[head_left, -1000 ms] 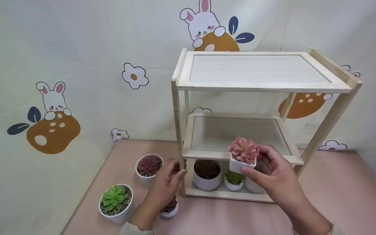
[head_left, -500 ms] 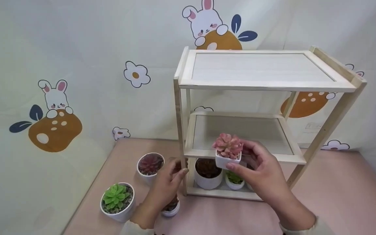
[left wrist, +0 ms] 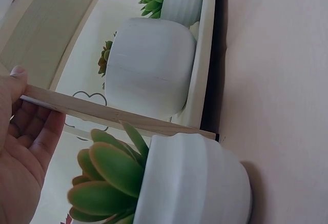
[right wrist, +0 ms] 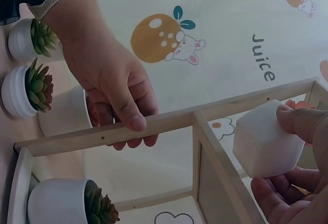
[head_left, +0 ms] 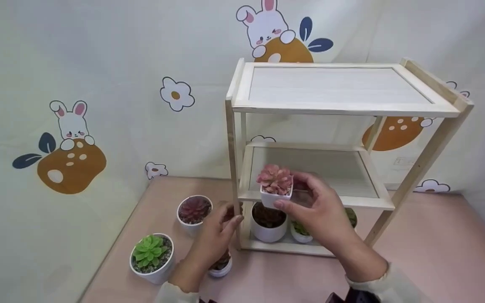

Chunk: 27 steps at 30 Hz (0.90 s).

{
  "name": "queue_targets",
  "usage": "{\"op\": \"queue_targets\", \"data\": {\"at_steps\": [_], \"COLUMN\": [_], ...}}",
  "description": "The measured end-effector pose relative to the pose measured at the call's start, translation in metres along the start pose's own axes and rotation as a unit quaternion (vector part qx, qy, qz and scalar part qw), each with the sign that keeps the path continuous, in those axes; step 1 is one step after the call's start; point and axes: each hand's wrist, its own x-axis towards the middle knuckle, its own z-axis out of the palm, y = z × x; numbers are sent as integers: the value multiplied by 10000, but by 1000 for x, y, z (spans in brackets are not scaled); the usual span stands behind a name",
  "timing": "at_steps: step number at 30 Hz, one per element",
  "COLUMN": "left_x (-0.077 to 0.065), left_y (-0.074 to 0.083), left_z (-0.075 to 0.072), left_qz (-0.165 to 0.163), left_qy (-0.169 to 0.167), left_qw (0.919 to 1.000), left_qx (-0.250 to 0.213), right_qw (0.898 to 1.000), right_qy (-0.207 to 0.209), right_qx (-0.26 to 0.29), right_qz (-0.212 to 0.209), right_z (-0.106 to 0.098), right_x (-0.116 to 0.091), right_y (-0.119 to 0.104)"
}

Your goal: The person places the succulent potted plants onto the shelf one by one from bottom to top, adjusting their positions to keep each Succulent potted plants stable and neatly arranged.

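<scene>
My right hand (head_left: 320, 210) pinches a small white square pot with a pink succulent (head_left: 274, 181) between thumb and fingers. The pot is upright, at the left front of the middle shelf, overlapping its front rail in the head view. In the right wrist view the pot (right wrist: 267, 139) shows its plain white sides, the thumb (right wrist: 300, 119) near its rim. My left hand (head_left: 213, 235) grips the left front post (head_left: 232, 168) of the wooden shelf rack (head_left: 343, 112). The left wrist view shows the thumb and fingers (left wrist: 46, 137) on either side of that post (left wrist: 107, 112).
Potted succulents stand on the bottom shelf: a dark one (head_left: 269, 229), a small green one (head_left: 301, 235) and another behind my right hand. On the table left of the rack are a green succulent (head_left: 150, 256), a dark red one (head_left: 194, 210) and a small one (head_left: 221, 267) behind my left wrist.
My right hand has carried the pink succulent leftward and slightly up along the middle shelf's front. My left hand has stayed on the post.
</scene>
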Motion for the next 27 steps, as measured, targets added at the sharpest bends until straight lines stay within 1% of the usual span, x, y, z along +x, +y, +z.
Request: {"op": "queue_targets", "data": {"at_steps": [3,8,12,16,20,23,27], "left_x": [1,2,0,-1,0,0,0], "left_y": [0,0,1,1,1,1,1], "left_z": [0,0,0,-2,-2,-1,0], "left_qz": [-19,-91,-113,-112,-88,-111,-107], "left_qy": [-14,-62,-82,-65,-70,-72,-60], "left_qw": [9999,9997,9996,9997,9995,9995,9997], "left_qx": [-97,-197,-233,-224,-290,-296,-229], "right_qw": [9999,9998,9996,9998,9996,9993,9985], "right_qy": [-69,-188,-191,-7,250,359,531], "right_qx": [-71,87,209,192,46,-59,-87], "right_qz": [-18,-37,-90,-109,-119,-127,-131], "right_z": [5,15,21,26,29,31,34], "right_x": [4,9,10,11,11,10,9], "right_y": [-1,-3,-3,-3,-4,-4,-3]}}
